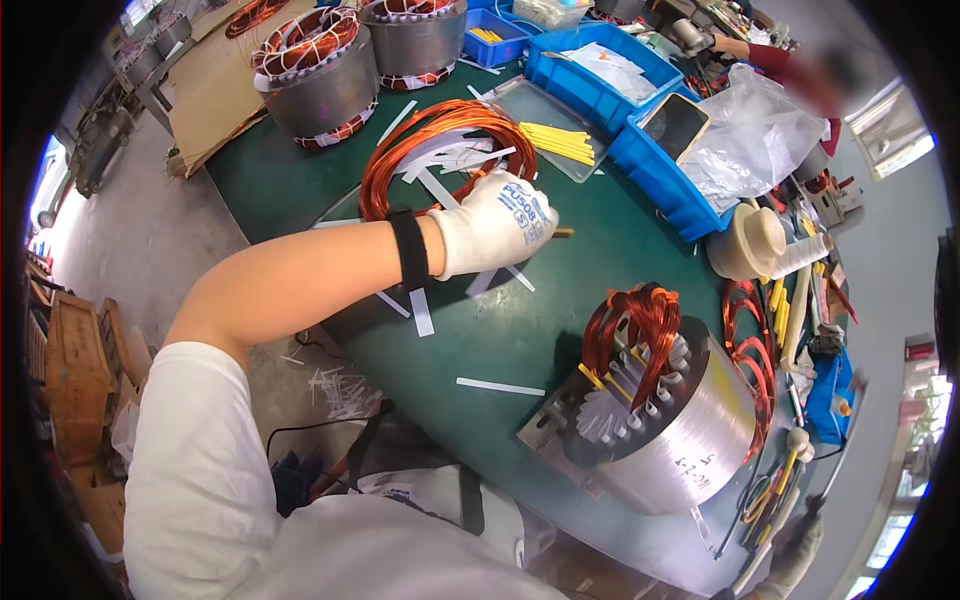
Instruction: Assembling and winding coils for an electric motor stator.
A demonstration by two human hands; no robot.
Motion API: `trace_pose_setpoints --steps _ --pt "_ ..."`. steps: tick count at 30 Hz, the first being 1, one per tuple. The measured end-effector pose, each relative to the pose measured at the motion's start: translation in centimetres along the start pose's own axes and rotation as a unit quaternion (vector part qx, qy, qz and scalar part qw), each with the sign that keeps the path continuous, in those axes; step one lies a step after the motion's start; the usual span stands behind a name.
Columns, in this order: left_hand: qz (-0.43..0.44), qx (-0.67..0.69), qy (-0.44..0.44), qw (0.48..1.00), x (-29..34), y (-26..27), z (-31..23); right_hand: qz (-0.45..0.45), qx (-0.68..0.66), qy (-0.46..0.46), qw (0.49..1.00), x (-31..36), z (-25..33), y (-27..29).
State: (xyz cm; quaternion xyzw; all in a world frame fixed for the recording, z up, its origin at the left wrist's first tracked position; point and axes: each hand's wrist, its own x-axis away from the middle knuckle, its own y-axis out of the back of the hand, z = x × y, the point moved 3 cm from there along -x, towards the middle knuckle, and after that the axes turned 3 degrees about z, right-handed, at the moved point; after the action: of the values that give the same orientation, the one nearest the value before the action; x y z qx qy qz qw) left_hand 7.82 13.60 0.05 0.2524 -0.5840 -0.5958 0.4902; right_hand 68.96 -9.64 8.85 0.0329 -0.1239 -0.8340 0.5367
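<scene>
My left hand (pixel 500 225), in a white work glove, is closed over the green table beside a coil of orange-red copper wire (pixel 382 165). A short tan stick end (pixel 564 232) pokes out of its fist; the rest is hidden. White paper strips (pixel 423 312) lie under and around this hand. At the lower right edge is my right hand (pixel 795 558), also gloved, beside long rods and tools; its fingers are too unclear to read. Between the hands lies a metal stator core (pixel 680 430), with copper windings (pixel 640 330) and white slot liners at its open end.
Two wound stators (pixel 318 85) stand at the far left. Blue bins (pixel 650 165) line the back, one bearing a phone (pixel 675 127) and clear plastic. Yellow strips (pixel 558 143) lie near the coil. Thread spools (pixel 745 243) stand at right. A co-worker's arm (pixel 750 52) shows beyond.
</scene>
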Motion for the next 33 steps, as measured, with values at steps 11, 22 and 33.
trace_pose_setpoints --steps 11,22,33 --pt "-0.244 0.273 -0.105 0.925 7.4 -1.8 -5.9 0.101 0.171 0.327 0.924 5.6 11.1 -33.0" --pt "0.162 0.615 -0.44 0.634 16.9 -0.5 -0.8 0.143 0.189 0.354 0.905 5.8 10.6 -36.0" --pt "0.206 0.384 0.076 0.897 27.3 -24.0 -7.1 0.113 0.255 0.375 0.884 3.2 9.9 -34.7"
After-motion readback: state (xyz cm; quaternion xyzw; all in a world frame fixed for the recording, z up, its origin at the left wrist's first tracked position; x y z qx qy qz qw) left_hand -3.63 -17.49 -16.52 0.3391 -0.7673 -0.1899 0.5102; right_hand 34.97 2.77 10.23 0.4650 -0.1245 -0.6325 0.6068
